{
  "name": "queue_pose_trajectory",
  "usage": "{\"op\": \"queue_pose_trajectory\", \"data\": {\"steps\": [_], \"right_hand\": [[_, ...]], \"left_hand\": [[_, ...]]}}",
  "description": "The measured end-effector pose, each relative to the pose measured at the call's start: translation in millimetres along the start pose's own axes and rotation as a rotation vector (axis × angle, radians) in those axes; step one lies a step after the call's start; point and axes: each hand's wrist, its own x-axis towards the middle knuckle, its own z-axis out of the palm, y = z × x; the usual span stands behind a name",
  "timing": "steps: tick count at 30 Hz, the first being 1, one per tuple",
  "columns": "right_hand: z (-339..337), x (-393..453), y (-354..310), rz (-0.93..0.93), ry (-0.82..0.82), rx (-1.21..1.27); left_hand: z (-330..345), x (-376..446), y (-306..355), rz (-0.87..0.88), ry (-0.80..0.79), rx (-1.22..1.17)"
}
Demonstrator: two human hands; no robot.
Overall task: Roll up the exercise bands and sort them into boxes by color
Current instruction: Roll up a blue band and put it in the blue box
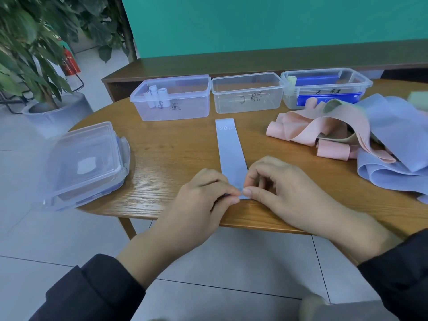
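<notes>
Band (229, 149) lies flat on the tabletop (176, 154), running away from my grip. My left hand (203, 195) and right hand (278, 188) pinch its near end. Thin, limp, stretchy: roll tightly from this end.

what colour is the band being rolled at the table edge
Light blue-lavender, with white "20" printed at its far end; the band shows clearly in the head view.

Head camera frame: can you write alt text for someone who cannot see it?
Both hands, left and right, pinch the near end of a pale blue band lying flat on a wooden table. Three clear boxes line the far side, with a pile of pink and blue bands at right.
</notes>
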Motion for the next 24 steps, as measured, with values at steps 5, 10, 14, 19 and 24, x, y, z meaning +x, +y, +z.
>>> {"op": "queue_pose_trajectory", "data": {"steps": [5,10,14,19,24], "right_hand": [[6.0,-6.4,1.3,-0.164,0.011,-0.164],[2.5,-12.1,-2.4,-0.187,0.031,-0.241],[4.8,-12.0,-1.5,-0.214,0.064,-0.312],[7.2,-9.8,1.6,-0.218,0.073,-0.365],[9.4,-8.9,3.2,-0.194,0.086,-0.405]], "left_hand": [[4.3,0.8,3.7,-0.021,0.021,0.049],[8.3,1.8,3.2,-0.011,0.063,0.092],[9.8,4.9,6.1,-0.103,0.113,0.057],[8.2,6.6,10.7,-0.176,0.130,0.025],[7.5,1.0,5.6,-0.116,0.087,0.099]]}}
